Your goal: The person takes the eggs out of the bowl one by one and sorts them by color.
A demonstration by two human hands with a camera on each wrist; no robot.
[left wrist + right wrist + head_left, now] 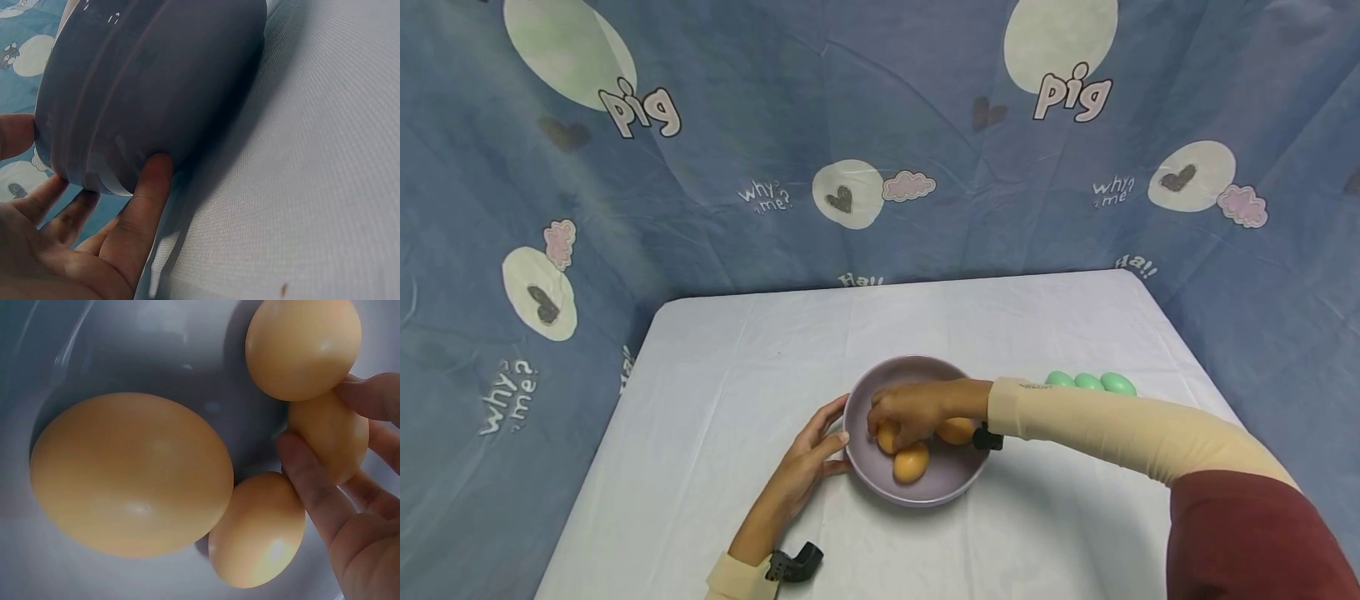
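pinching an egg (pixel 331 440) inside the bowl (pixel 880 379), right hand (pixel 913 410).

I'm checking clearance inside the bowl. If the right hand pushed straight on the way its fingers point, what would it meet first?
Probably the orange egg its fingers already curl around, then the bowl wall beyond; depth is unclear.

Bowl interior crowded, table mostly open.
Bowl (pixel 917 500) is filled by orange eggs (pixel 911 462); green eggs (pixel 1090 382) are lined near the table's (pixel 715 392) right edge; left and far areas are left passable.
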